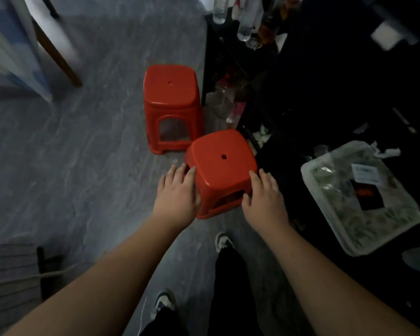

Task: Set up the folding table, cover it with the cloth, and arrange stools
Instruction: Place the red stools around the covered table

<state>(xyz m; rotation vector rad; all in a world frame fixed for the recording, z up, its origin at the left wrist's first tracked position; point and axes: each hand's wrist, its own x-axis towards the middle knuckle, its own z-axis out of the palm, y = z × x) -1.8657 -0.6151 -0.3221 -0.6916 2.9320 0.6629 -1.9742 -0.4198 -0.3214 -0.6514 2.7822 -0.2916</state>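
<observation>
Both my arms reach forward and down. My left hand (177, 192) and right hand (264, 197) press straight-fingered against opposite sides of the near red stool (222, 166), which is just beside the far stool (171, 98) on the floor (83, 154).

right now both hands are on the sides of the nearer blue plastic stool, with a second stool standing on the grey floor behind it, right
Not quite: the nearer plastic stool is red, not blue. The head view shows the left hand and right hand against its two sides, and the second red stool stands on the grey floor behind it.
</observation>
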